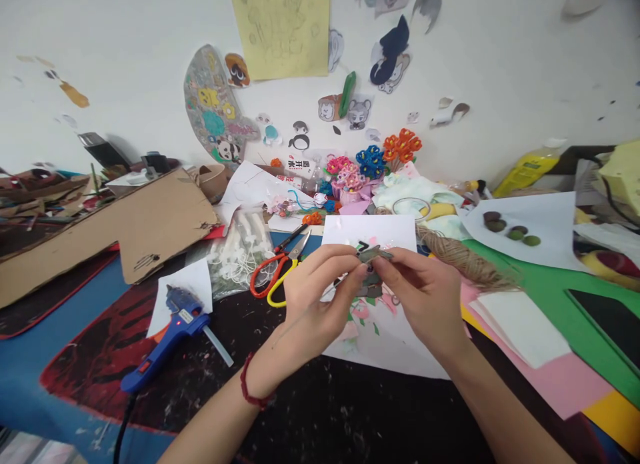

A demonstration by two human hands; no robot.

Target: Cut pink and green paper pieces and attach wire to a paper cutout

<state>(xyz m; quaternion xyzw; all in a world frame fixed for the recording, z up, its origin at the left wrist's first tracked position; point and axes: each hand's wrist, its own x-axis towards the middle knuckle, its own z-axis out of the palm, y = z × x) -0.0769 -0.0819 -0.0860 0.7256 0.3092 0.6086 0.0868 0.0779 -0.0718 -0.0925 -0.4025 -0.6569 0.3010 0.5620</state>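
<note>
Both hands meet over a white sheet of paper [395,351]. Between their fingertips is a small grey-green piece with pointed ends [371,254]; its kind I cannot make out. My left hand [317,297], with a red bracelet at the wrist, pinches its near side. A thin wire-like strand appears to run from those fingers back along the palm. My right hand [425,294] pinches the piece from the other side, thumb and fingers closed. Pink and green scraps [363,311] lie on the paper below, partly hidden by the hands.
At left, a blue glue gun [173,344] rests partly on paper, its cord trailing forward. Scissors [280,271] with red and yellow handles lie beside a plastic bag [240,251]. Twine [463,257], a white stack [523,327] and a phone-like dark slab [607,321] are at right.
</note>
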